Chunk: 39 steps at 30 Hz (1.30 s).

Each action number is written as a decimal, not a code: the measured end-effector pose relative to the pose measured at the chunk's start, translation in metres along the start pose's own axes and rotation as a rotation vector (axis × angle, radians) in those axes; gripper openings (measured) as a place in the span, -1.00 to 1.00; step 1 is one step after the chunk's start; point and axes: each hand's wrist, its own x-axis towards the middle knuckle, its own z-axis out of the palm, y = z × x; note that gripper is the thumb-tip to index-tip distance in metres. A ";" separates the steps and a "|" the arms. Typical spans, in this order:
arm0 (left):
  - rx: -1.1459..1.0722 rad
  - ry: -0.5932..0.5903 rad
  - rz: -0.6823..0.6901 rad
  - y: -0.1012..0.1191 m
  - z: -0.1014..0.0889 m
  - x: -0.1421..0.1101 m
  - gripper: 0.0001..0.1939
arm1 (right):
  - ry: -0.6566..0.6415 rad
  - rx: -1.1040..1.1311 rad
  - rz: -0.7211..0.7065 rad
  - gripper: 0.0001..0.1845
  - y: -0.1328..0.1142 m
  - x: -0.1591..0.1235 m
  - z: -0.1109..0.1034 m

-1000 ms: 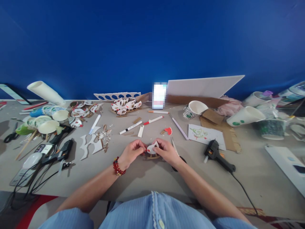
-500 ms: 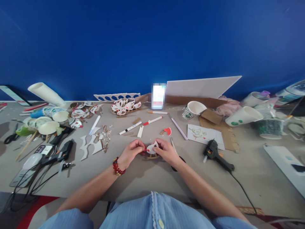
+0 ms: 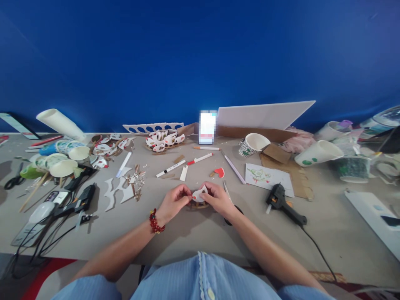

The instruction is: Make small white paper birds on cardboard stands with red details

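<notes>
Blue wall is set behind a gray table, on which many craft items are spread. At the table's near middle, a small white figure with red marks is held above its brown base. It is grasped at its right side between the thumb and fingers of the right hand. The fingertips of the left hand are pinched together at its left end; whether a small piece is gripped there cannot be told. Scissors are partly covered by the right wrist. Beyond the hands, a red pen, a black pen and a red cutout are laid flat. Similar figures are clustered farther back. A glue gun is placed to the right, beside a drawing. White scraps are scattered to the left.
</notes>
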 end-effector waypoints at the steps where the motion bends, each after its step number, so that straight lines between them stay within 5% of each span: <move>1: 0.005 0.003 0.001 -0.001 0.000 0.000 -0.87 | -0.001 0.004 0.001 -0.92 0.000 0.000 0.000; 39: 0.083 0.071 0.074 -0.003 0.004 -0.002 -0.84 | -0.010 0.040 -0.022 -0.90 0.007 0.000 0.001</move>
